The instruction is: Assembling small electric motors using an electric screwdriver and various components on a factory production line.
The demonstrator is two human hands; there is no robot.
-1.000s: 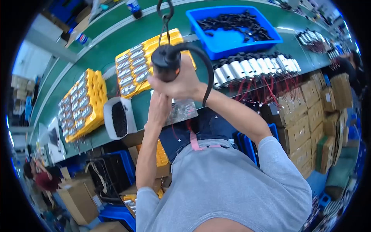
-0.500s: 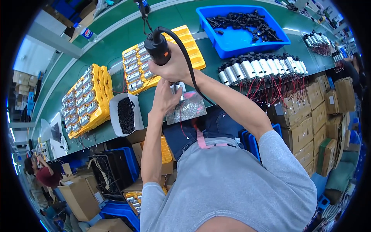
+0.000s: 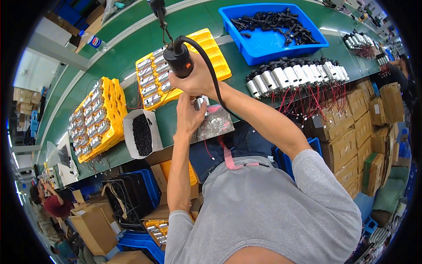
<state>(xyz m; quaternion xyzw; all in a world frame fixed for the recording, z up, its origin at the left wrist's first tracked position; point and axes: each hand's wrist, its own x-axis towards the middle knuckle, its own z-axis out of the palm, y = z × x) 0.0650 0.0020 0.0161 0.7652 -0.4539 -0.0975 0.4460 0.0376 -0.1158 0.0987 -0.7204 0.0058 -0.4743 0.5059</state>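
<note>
My right hand (image 3: 200, 80) is wrapped round a black electric screwdriver (image 3: 177, 60), which hangs upright from a hook with its cable looping down past my wrist. Just below, my left hand (image 3: 188, 116) grips a small silver motor (image 3: 201, 104), partly covered by my fingers. The screwdriver's tip is hidden behind my hands. Under the motor is a shiny silver-wrapped block (image 3: 216, 125) at the bench edge, and a thin red wire hangs down beside it. Left of my hands, a white box (image 3: 154, 134) holds many small black screws.
Yellow trays with silver motors stand at the left (image 3: 115, 114) and behind my hands (image 3: 215, 55). A blue bin (image 3: 263, 55) of black plastic parts sits at the back right. Before it runs a row of motors (image 3: 281, 78) with dangling red wires. Cardboard boxes (image 3: 338, 132) are stacked at the right.
The view has shifted slightly. My left hand has turned and dropped a little, showing more of the motor, while my right hand keeps its hold on the screwdriver.
</note>
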